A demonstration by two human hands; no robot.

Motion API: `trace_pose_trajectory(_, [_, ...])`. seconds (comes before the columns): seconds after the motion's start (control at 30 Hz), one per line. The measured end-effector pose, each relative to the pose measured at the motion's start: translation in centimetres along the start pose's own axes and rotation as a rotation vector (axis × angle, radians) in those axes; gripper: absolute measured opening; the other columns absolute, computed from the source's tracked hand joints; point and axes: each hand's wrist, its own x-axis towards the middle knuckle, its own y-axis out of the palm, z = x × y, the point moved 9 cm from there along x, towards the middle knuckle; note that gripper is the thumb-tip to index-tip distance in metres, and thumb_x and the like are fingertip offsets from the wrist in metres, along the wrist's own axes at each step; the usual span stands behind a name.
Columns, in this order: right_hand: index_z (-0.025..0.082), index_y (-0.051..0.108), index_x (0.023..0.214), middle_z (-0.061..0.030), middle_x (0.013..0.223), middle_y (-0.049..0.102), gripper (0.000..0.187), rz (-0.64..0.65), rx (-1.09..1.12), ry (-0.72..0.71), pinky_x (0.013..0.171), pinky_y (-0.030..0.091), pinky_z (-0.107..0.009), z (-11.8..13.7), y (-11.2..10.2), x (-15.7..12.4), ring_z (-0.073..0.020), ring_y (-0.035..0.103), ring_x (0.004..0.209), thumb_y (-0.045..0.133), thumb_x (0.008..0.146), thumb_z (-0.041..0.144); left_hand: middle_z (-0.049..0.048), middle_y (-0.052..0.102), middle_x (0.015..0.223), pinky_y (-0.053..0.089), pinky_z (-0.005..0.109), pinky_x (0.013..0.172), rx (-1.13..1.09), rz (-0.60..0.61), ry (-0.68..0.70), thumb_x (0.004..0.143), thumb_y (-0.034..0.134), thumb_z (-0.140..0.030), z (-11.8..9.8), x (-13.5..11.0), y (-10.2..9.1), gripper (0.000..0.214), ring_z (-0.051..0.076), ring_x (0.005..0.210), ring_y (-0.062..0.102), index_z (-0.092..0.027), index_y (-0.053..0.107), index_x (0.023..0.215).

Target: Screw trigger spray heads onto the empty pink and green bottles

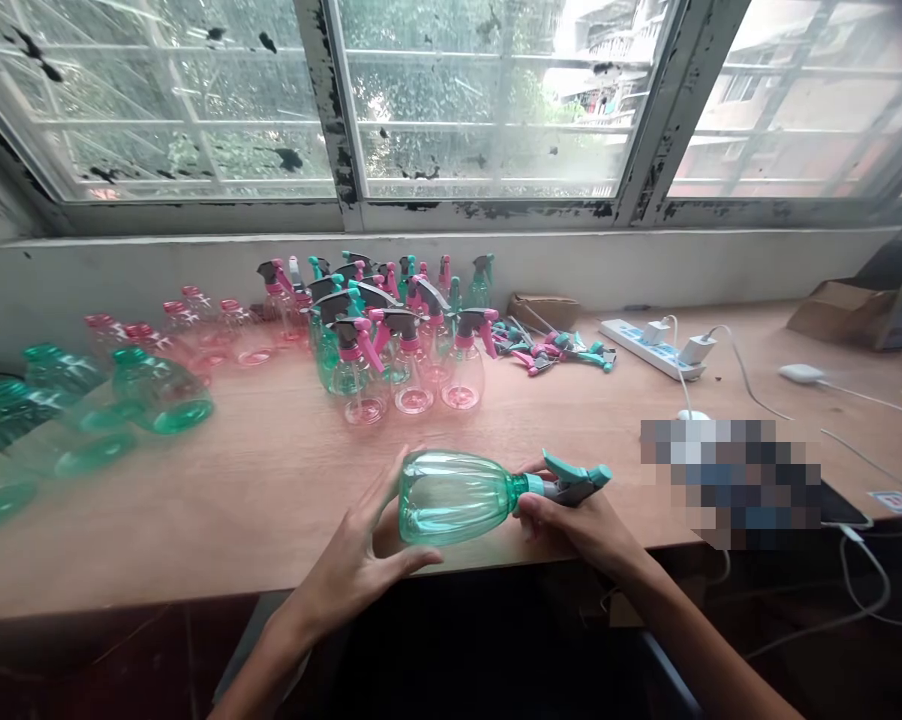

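A clear green spray bottle [455, 495] lies on its side over the front edge of the wooden table [271, 480], base to the left. My left hand [361, 555] cups its base, fingers wrapped around it. My right hand [571, 520] grips the neck where the teal and grey trigger head [575, 478] sits. Both hands are closed on the bottle.
Assembled pink and green spray bottles [391, 340] stand mid-table. Capless green bottles [106, 400] and pink bottles [196, 325] lie left. Loose trigger heads [556, 350] lie by a white power strip [650, 347] with cables. Cardboard boxes [848, 310] sit far right under the window.
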Motion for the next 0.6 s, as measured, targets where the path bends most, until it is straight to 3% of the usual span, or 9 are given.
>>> trace_pose_trajectory(0.1, [0.018,0.070,0.100,0.0005,0.064,0.073,0.026,-0.021,0.019,-0.015,0.057,0.049,-0.027,-0.04,-0.16,0.07,-0.0148,0.064,0.056,0.081,0.086,0.037,0.0070,0.031,0.167,0.046,0.048,0.114,-0.022,0.004,0.028,0.085,0.080,-0.034,-0.17,-0.04,0.15,0.099,0.036,0.144,0.046,-0.038,0.017,0.161])
trace_pose_trajectory(0.27, [0.019,0.070,0.097,-0.0008,0.068,0.075,0.022,-0.016,0.050,-0.016,0.058,0.052,-0.027,-0.47,-0.33,0.00,-0.0145,0.066,0.056,0.080,0.087,0.036,0.0086,0.045,0.159,0.045,0.047,0.115,-0.082,0.041,0.023,0.088,0.077,-0.030,-0.32,-0.28,0.70,0.106,0.031,0.138,0.054,-0.037,0.001,0.162])
trace_pose_trajectory(0.43, [0.019,0.069,0.101,-0.0013,0.070,0.075,0.026,-0.013,0.033,0.006,0.057,0.052,-0.027,-0.64,-0.31,0.05,-0.0153,0.067,0.057,0.081,0.086,0.037,0.0094,0.044,0.160,0.038,0.052,0.119,0.001,0.002,-0.019,0.080,0.085,-0.034,-0.44,-0.14,0.10,0.108,0.035,0.140,0.050,-0.036,0.015,0.162])
trace_pose_trajectory(0.6, [0.018,0.069,0.093,-0.0020,0.071,0.075,0.024,-0.024,0.026,0.004,0.055,0.051,-0.027,-0.51,-0.33,0.21,-0.0151,0.067,0.055,0.079,0.087,0.040,0.0093,0.043,0.160,0.053,0.044,0.108,-0.113,0.070,0.046,0.090,0.073,-0.026,-0.66,-0.16,0.93,0.101,0.031,0.133,0.059,-0.039,0.003,0.162])
